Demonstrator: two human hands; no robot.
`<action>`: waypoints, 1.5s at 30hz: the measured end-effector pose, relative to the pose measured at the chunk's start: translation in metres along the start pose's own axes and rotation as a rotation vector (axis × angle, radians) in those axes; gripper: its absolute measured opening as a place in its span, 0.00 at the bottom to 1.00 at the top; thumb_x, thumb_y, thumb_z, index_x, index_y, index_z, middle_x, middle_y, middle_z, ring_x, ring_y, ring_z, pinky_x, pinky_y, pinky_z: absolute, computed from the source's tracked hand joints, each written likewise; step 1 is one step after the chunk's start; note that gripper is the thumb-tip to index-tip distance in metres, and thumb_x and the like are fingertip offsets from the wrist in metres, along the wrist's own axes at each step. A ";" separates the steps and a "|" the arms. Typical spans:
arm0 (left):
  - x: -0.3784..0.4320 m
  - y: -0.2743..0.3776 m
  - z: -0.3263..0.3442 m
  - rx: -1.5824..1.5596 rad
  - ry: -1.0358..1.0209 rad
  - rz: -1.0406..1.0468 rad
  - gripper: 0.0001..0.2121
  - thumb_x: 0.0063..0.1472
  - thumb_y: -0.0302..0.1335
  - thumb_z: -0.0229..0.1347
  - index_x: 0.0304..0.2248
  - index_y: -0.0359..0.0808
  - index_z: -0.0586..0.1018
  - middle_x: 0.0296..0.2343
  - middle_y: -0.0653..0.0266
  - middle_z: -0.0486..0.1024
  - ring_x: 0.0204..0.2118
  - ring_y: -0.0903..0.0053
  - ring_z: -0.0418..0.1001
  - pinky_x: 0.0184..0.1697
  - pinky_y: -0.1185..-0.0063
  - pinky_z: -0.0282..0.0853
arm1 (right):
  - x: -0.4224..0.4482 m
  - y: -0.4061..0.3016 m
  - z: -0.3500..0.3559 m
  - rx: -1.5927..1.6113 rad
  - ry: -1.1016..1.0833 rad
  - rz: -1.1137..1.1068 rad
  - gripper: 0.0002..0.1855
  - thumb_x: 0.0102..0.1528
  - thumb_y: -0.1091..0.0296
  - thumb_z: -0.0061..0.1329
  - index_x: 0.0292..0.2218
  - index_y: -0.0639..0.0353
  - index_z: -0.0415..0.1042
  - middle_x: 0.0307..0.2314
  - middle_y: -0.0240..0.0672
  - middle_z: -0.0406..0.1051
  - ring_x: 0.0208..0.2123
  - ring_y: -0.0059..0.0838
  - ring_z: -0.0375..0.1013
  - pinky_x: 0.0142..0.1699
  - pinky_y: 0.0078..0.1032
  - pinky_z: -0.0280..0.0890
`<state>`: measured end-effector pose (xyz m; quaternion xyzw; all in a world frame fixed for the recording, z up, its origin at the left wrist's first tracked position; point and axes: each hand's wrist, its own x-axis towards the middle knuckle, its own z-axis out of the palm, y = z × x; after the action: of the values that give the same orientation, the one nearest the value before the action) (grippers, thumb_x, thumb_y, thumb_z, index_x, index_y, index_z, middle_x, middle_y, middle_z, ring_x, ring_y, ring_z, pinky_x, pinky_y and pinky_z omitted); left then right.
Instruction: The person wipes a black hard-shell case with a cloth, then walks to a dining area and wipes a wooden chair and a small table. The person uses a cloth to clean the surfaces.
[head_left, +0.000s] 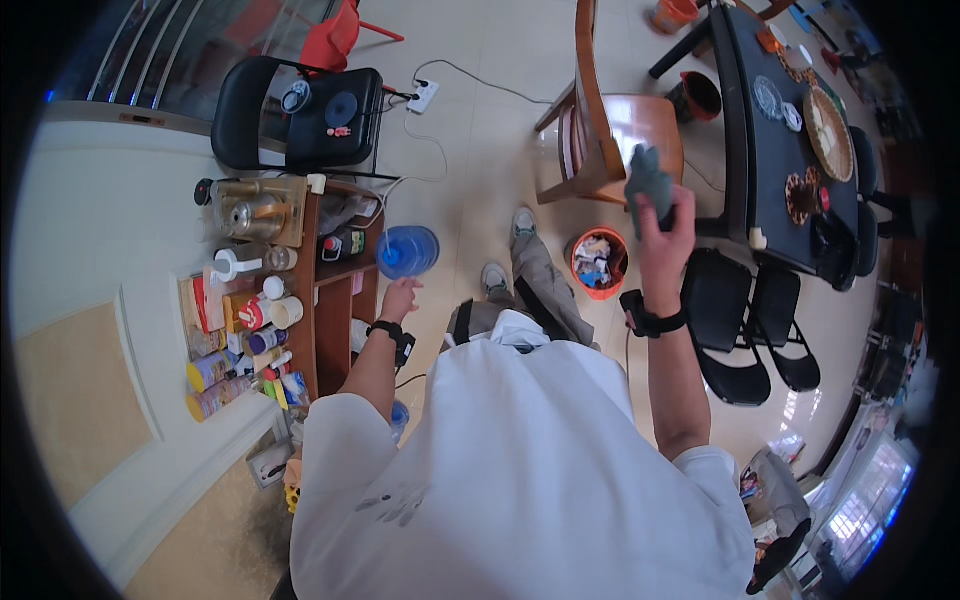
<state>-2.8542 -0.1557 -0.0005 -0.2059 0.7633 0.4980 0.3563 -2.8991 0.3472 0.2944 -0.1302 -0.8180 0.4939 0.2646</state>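
My right hand (666, 238) grips a crumpled grey-green cloth (648, 184), raised over the floor near the seat of a wooden chair (646, 124). Part of the cloth is hidden behind my fingers. My left hand (403, 300) hangs beside the brown wooden cabinet (304, 322), with nothing in it and its fingers loosely bent apart. Just ahead of that hand, a blue water-cooler bottle (409, 251) is on the floor. An orange-rimmed bin (621, 281) full of crumpled waste stands between my leg and my right forearm.
A dark table (765, 161) with a woven basket (847, 142) is at the right. Folding chairs (716, 300) stand below it; another black folding chair (300, 150) is at the upper left. A power strip (424, 97) and cables cross the floor. A metal kettle (255, 217) and jars crowd the cabinet top.
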 end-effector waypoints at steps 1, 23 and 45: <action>0.007 0.040 0.005 -0.180 0.041 -0.106 0.12 0.71 0.33 0.50 0.39 0.38 0.84 0.25 0.70 0.71 0.28 0.81 0.71 0.29 0.75 0.76 | 0.011 0.005 0.010 -0.106 -0.056 -0.164 0.14 0.57 0.74 0.63 0.42 0.64 0.73 0.39 0.36 0.73 0.40 0.31 0.74 0.44 0.27 0.69; -0.014 0.066 0.037 -0.308 0.221 -0.165 0.11 0.67 0.31 0.51 0.38 0.38 0.84 0.21 0.72 0.68 0.20 0.80 0.67 0.25 0.76 0.71 | 0.272 0.040 0.122 -0.241 -0.716 -0.114 0.16 0.59 0.63 0.63 0.43 0.62 0.76 0.34 0.40 0.70 0.36 0.39 0.74 0.43 0.33 0.69; -0.064 0.491 0.134 0.733 -0.346 1.555 0.11 0.56 0.28 0.63 0.41 0.43 0.83 0.47 0.68 0.77 0.58 0.68 0.71 0.65 0.67 0.65 | 0.184 0.043 0.087 0.034 -0.592 0.047 0.15 0.54 0.74 0.66 0.42 0.68 0.79 0.33 0.35 0.66 0.37 0.31 0.67 0.44 0.26 0.65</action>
<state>-3.0949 0.1684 0.3151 0.5789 0.7344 0.3473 0.0703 -3.1018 0.3908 0.2800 0.0049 -0.8480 0.5300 0.0051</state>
